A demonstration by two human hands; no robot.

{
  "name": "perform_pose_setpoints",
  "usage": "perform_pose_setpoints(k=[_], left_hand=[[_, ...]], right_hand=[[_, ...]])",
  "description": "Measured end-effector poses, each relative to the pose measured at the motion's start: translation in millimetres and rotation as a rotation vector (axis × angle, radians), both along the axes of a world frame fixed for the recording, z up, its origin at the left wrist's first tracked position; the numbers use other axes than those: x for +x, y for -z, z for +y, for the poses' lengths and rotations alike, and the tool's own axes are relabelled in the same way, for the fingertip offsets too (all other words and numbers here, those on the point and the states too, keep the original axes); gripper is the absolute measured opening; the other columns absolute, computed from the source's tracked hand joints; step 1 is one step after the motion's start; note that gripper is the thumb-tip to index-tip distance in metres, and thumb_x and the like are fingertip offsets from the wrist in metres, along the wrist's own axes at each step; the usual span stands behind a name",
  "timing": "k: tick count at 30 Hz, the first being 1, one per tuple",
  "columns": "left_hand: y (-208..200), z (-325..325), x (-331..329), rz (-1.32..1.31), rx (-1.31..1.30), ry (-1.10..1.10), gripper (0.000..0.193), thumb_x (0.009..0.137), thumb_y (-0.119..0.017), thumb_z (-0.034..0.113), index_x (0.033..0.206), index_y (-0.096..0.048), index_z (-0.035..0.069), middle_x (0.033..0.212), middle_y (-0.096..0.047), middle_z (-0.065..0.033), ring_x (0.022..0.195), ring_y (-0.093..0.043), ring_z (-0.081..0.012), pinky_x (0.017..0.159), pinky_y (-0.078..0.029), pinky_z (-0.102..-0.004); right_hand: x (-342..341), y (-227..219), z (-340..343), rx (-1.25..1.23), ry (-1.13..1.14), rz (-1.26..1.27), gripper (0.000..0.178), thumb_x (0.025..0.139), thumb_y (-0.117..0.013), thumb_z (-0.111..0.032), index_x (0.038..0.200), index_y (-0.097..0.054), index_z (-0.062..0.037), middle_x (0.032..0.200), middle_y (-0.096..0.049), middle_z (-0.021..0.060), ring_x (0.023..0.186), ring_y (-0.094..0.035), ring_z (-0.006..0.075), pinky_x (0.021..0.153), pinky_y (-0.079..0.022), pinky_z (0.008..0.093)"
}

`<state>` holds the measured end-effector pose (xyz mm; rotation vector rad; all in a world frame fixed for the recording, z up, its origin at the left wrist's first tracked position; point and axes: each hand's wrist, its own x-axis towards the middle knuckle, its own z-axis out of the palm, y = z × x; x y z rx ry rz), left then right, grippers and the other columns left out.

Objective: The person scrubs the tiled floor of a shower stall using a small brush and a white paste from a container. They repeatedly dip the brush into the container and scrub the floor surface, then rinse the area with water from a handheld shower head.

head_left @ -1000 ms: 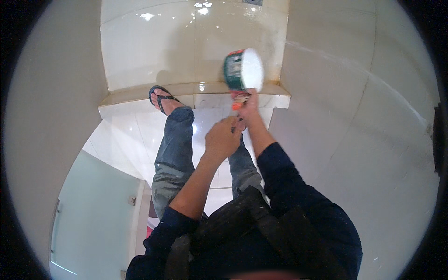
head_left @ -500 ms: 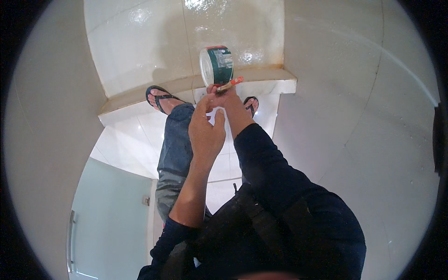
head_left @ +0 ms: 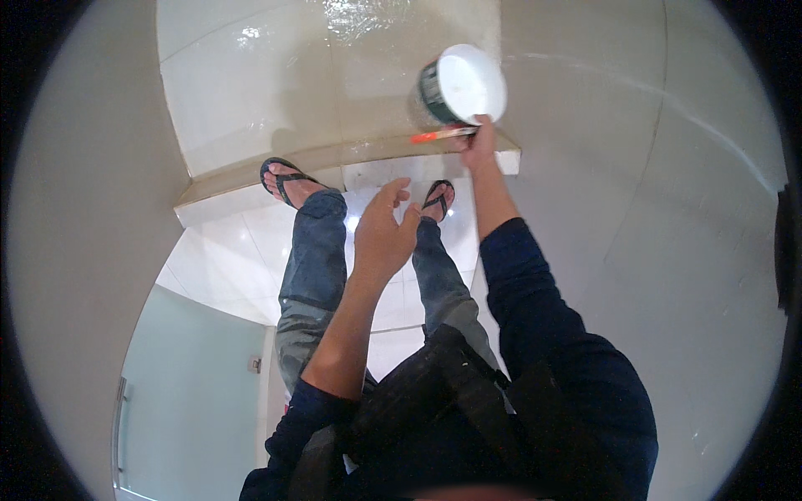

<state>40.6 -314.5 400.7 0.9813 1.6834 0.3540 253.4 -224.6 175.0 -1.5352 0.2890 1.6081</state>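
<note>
A white bucket [head_left: 469, 83] with a dark green label hangs tilted above the wet ledge, its white inside showing. My right hand [head_left: 478, 144] grips its near rim and also holds a paintbrush [head_left: 436, 134] crosswise. The brush's orange handle end points left; its bristles are hidden by the hand. My left hand [head_left: 386, 224] is empty, its fingers apart and slightly curled, below and left of the bucket and over the gap between my legs.
My sandalled feet [head_left: 288, 179] stand at a low ledge edge [head_left: 363, 169]. Beyond it lies a wet, shiny tiled surface [head_left: 292, 92]. Walls rise on both sides, and a pale glass door [head_left: 196, 392] with a metal handle is at lower left.
My right hand has carried the bucket and paintbrush to the right and turned the bucket's mouth into view. The brush handle now points left. My left hand is now apart from my right.
</note>
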Motion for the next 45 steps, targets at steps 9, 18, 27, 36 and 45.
perform_pose_setpoints(k=[9, 18, 27, 36, 45], left_hand=[[3, -2, -2, -0.023, 0.002, 0.014, 0.038, 0.089, -0.062, 0.020, 0.126, -0.056, 0.010, 0.113, -0.067, -0.0125, 0.103, -0.065, -0.0272, 0.086, -0.051, -0.0379], [0, 2, -5, -0.036, -0.015, 0.014, 0.037, 0.090, -0.061, 0.020, 0.125, -0.056, 0.010, 0.115, -0.066, -0.0133, 0.105, -0.064, -0.0279, 0.087, -0.051, -0.0381], [3, 0, -10, -0.081, -0.039, -0.016, 0.038, 0.088, -0.060, 0.017, 0.125, -0.056, 0.007, 0.112, -0.065, -0.0160, 0.105, -0.062, -0.0323, 0.091, -0.048, -0.0413], [30, -6, -11, -0.070, -0.073, -0.032, 0.038, 0.088, -0.061, 0.019, 0.123, -0.058, 0.007, 0.110, -0.066, -0.0149, 0.102, -0.064, -0.0308, 0.090, -0.049, -0.0400], [23, -16, 0, -0.076, 0.021, -0.016, 0.035, 0.089, -0.063, 0.020, 0.121, -0.059, 0.007, 0.109, -0.068, -0.0152, 0.098, -0.066, -0.0288, 0.085, -0.051, -0.0386]], right_hand=[[84, -29, 105, 0.314, -0.018, -0.178, 0.063, 0.080, -0.046, -0.015, 0.135, -0.027, 0.0104, 0.117, -0.052, 0.0303, 0.099, -0.060, 0.0450, 0.090, -0.053, 0.0568], [61, -70, 92, 0.388, 0.168, -0.167, 0.072, 0.079, -0.048, -0.013, 0.144, -0.019, 0.0006, 0.135, -0.039, 0.0283, 0.114, -0.051, 0.0467, 0.101, -0.043, 0.0638], [69, -75, 84, 0.398, 0.194, -0.182, 0.069, 0.080, -0.050, -0.014, 0.142, -0.025, 0.0001, 0.130, -0.044, 0.0260, 0.111, -0.052, 0.0440, 0.098, -0.046, 0.0605], [75, -99, 84, 0.389, 0.105, -0.197, 0.072, 0.081, -0.052, -0.011, 0.145, -0.020, -0.0029, 0.134, -0.042, 0.0239, 0.110, -0.055, 0.0413, 0.091, -0.053, 0.0604], [47, -110, 76, 0.457, -1.062, -1.561, 0.074, 0.080, -0.071, -0.023, 0.146, -0.039, -0.0138, 0.118, -0.056, 0.0202, 0.101, -0.061, 0.0303, 0.081, -0.053, 0.0414]])
